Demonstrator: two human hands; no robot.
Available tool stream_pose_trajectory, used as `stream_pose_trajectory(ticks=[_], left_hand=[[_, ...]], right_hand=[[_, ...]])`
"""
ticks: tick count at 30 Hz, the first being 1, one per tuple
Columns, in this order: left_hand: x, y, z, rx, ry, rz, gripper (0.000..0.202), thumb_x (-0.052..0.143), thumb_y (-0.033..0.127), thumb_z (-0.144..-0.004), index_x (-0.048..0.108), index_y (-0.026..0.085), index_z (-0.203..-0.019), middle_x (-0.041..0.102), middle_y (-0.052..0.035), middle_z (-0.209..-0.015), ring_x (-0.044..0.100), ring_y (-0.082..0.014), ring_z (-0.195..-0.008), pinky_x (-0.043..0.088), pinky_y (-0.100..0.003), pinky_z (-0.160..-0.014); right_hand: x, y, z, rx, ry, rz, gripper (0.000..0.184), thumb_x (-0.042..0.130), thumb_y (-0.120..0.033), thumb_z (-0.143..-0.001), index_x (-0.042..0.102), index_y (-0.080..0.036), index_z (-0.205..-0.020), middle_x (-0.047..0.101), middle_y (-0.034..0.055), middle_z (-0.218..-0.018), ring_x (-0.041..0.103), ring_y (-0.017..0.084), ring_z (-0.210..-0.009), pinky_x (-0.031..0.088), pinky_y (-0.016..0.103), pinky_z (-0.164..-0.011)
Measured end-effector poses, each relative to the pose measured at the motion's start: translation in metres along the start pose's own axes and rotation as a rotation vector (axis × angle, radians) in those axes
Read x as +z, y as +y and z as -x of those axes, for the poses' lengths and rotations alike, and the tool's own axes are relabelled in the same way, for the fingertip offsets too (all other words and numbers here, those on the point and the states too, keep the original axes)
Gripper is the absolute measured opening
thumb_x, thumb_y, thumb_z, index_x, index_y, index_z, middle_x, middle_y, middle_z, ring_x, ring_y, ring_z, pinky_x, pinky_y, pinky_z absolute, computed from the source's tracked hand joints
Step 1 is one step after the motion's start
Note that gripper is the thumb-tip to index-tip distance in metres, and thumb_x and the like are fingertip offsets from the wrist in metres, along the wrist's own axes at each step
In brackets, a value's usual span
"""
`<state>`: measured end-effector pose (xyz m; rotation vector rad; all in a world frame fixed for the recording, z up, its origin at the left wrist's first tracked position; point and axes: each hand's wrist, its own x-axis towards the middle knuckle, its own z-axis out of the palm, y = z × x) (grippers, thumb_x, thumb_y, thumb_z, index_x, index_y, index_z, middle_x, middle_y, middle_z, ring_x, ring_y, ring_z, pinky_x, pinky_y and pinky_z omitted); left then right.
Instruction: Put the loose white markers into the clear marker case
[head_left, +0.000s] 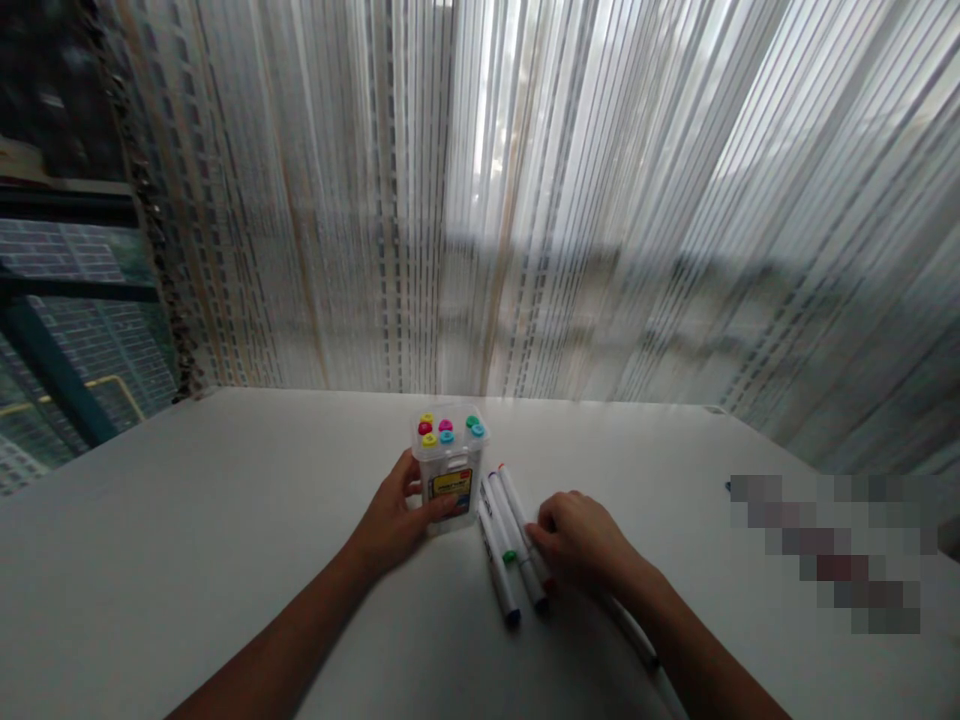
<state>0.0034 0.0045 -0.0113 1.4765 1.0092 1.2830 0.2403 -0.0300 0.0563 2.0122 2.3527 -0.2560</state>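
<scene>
My left hand [405, 515] is wrapped round a clear plastic marker case [450, 450], its thumb across the front label. Yellow, red, pink, blue and green marker ends show at the top of the case. Several white markers lie side by side just right of it, among them a dark-capped marker [495, 570] and a red-capped marker [517, 505]. My right hand [574, 540] rests beside these, fingers curled, its fingertips close against the red-capped marker. What the curled fingers hold, if anything, is hidden. Another white marker [630, 630] lies partly beneath my right wrist.
A white table [225, 500] spreads under everything. Striped sheer curtains [420, 200] hang along its far edge. At the left a window [67, 300] shows a brick wall outside. A blurred-out patch [840, 560] covers something at the table's right side.
</scene>
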Motion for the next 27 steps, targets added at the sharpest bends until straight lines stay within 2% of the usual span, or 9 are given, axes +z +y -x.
stream_pose_trajectory(ticks=[7,12,17,21,24,27], left_hand=[[0.0,0.0,0.0,0.007,0.012,-0.007,0.055,0.084,0.043,-0.067,0.061,0.022,-0.111,0.072,-0.0084,-0.111,0.068,-0.0304,-0.105,0.049,-0.05,-0.097],[-0.001,-0.003,0.0,0.012,0.017,-0.02,0.054,0.084,0.043,-0.068,0.061,0.022,-0.112,0.072,-0.0085,-0.11,0.068,-0.0304,-0.103,0.049,-0.051,-0.098],[-0.001,-0.005,0.0,0.002,0.013,-0.016,0.053,0.083,0.042,-0.069,0.06,0.021,-0.113,0.072,-0.0087,-0.111,0.068,-0.03,-0.103,0.049,-0.05,-0.097],[-0.001,-0.002,0.001,0.005,0.005,-0.014,0.055,0.083,0.043,-0.068,0.06,0.021,-0.113,0.072,-0.0096,-0.112,0.068,-0.0305,-0.105,0.049,-0.05,-0.097],[0.0,-0.001,0.0,0.019,0.0,-0.019,0.054,0.083,0.043,-0.068,0.06,0.022,-0.112,0.072,-0.0089,-0.112,0.068,-0.0303,-0.105,0.05,-0.048,-0.095],[0.002,0.001,-0.002,0.023,-0.011,-0.024,0.053,0.083,0.043,-0.068,0.06,0.021,-0.11,0.072,-0.009,-0.112,0.068,-0.0298,-0.104,0.05,-0.048,-0.095]], right_hand=[[-0.004,0.016,-0.003,0.088,0.132,-0.035,0.022,0.054,-0.026,-0.093,0.073,-0.016,-0.09,0.074,0.0086,-0.091,0.064,0.021,-0.087,0.036,0.03,-0.07],[-0.006,0.027,-0.004,0.167,0.096,0.012,0.021,0.055,-0.025,-0.091,0.073,-0.015,-0.095,0.074,0.0111,-0.096,0.066,0.024,-0.092,0.037,0.03,-0.07],[0.004,0.026,-0.005,0.142,0.057,0.028,0.022,0.053,-0.018,-0.088,0.074,-0.015,-0.093,0.074,0.0125,-0.094,0.067,0.024,-0.091,0.038,0.03,-0.069],[0.004,0.024,-0.011,0.142,0.098,-0.002,0.022,0.052,-0.019,-0.089,0.074,-0.014,-0.089,0.074,0.0124,-0.092,0.066,0.023,-0.089,0.039,0.03,-0.071],[-0.014,0.02,-0.003,0.062,0.168,-0.127,0.023,0.05,-0.018,-0.089,0.072,-0.015,-0.083,0.073,0.01,-0.086,0.064,0.02,-0.081,0.041,0.029,-0.071],[-0.026,0.004,0.037,-0.181,0.142,-0.478,0.022,0.05,-0.025,-0.087,0.07,-0.018,-0.083,0.071,0.0067,-0.077,0.063,0.018,-0.073,0.046,0.028,-0.069]])
